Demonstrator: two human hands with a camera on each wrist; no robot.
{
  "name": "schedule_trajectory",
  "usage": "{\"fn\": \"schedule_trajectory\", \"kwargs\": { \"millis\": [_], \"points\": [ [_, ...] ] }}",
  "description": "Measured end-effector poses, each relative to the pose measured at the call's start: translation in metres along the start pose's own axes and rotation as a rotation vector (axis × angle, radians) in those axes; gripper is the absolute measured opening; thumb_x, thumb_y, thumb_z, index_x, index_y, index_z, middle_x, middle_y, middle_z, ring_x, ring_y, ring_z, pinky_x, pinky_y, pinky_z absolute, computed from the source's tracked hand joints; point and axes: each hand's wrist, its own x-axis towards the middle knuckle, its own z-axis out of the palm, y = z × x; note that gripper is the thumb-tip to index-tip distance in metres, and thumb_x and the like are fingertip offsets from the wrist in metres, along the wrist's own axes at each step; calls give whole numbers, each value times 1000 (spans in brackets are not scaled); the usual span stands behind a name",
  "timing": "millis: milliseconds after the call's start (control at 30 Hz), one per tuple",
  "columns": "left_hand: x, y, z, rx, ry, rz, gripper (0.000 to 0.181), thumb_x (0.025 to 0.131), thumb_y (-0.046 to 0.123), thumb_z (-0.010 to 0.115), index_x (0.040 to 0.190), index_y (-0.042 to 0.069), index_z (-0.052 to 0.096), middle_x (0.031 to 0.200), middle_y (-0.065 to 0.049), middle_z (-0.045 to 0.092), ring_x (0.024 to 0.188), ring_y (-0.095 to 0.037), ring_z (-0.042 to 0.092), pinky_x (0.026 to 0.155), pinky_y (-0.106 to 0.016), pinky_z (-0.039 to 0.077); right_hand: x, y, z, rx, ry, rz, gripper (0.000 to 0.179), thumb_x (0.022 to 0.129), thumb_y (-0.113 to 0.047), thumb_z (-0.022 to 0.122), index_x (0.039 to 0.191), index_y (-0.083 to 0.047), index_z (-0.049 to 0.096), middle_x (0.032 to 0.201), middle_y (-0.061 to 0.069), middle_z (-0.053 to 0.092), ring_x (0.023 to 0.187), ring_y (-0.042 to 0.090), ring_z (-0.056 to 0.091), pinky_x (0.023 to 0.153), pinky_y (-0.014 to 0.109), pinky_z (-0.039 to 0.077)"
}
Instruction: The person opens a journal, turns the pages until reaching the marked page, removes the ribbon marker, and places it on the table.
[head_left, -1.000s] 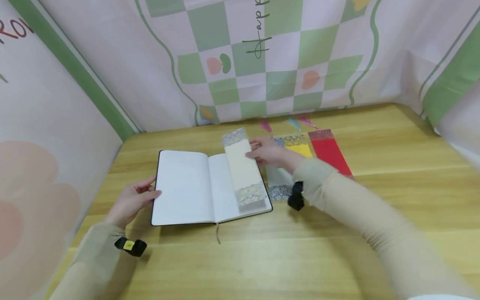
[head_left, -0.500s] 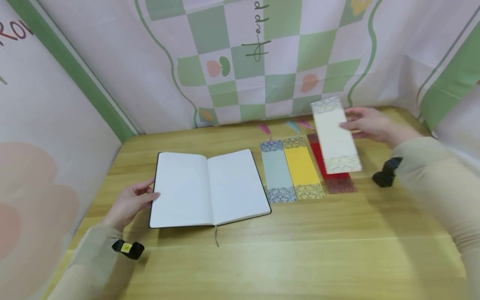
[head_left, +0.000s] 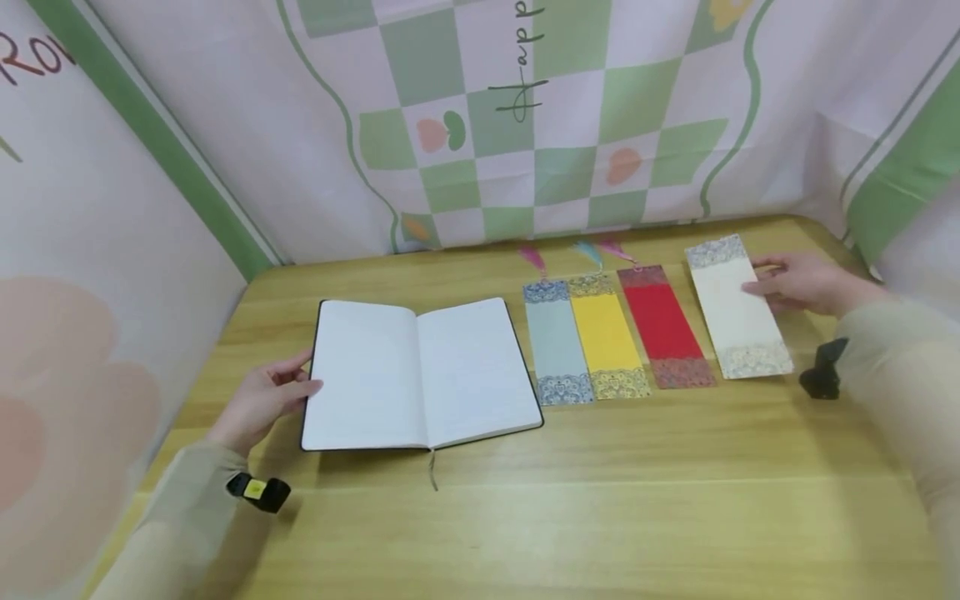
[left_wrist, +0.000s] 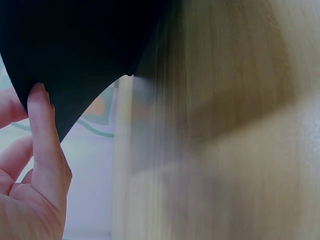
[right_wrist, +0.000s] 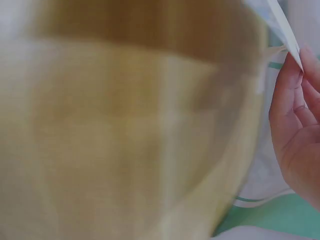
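A notebook (head_left: 480,367) with blank white pages lies spread on the left of the table. My left hand (head_left: 266,400) pinches its left cover edge; in the left wrist view the dark cover (left_wrist: 75,50) is lifted off the wood between thumb and fingers. At the far right my right hand (head_left: 810,283) pinches the right edge of a cream bookmark (head_left: 738,304) with lace-patterned ends. The right wrist view shows this bookmark (right_wrist: 285,30) edge-on between thumb and fingers. To its left lie a red bookmark (head_left: 666,321), a yellow bookmark (head_left: 607,333) and a pale blue bookmark (head_left: 558,337).
The wooden table (head_left: 525,517) runs back to a green-and-white checked cloth (head_left: 495,125) behind it. Pink and blue tassels (head_left: 587,250) stick out from the bookmarks' far ends. A ribbon (head_left: 432,471) hangs from the notebook's spine.
The cream bookmark has travelled right in my right hand, from over the notebook's right page, past the red one, and down beside it. My left hand has kept its grip on the cover.
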Motion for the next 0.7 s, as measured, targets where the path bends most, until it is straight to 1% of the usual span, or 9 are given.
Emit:
{"fn": "schedule_trajectory", "kwargs": {
  "millis": [67,133,200,267,467,633,700],
  "points": [
    [0,0,0,0,2,3,65,92,15,62,147,6,29,93,4,48,79,-3,47,68,-18,48,1,3,6,6,-3,0,72,95,-13,56,140,20,11,113,33,53,74,1,61,73,26,56],
    [0,1,0,2,2,5,65,92,15,62,147,5,30,93,3,48,79,-3,48,67,-18,47,1,5,9,-20,-7,4,71,93,-13,59,139,21,15,101,17,62,73,3,62,71,27,56],
    [0,1,0,5,2,4,64,92,15,62,146,5,30,93,3,48,78,-3,48,67,-18,48,1,6,12,-54,-14,18,70,92,-14,61,136,22,20,91,6,63,69,6,61,68,27,56],
    [-1,1,0,1,3,4,64,92,14,62,146,4,30,93,3,49,78,-3,48,67,-18,48,2,6,13,-88,-14,31,70,90,-16,64,134,22,24,85,2,62,66,7,61,65,26,55],
    [-2,1,1,-18,12,2,63,92,12,62,146,2,30,92,3,49,76,-3,48,66,-17,47,6,5,16,-156,7,49,66,87,-20,67,127,21,33,80,3,57,61,9,57,59,25,53],
    [-1,2,2,-9,8,-10,64,92,14,62,146,3,29,94,2,48,79,-4,48,68,-17,48,3,4,19,-205,36,47,63,86,-24,68,120,20,39,74,3,57,59,12,55,56,26,50],
    [-1,3,3,-12,8,-15,65,92,14,62,147,4,29,94,2,48,80,-4,48,69,-18,48,1,1,19,-209,60,47,60,87,-24,66,117,21,42,71,2,58,60,13,55,56,27,49]
  ]
}}
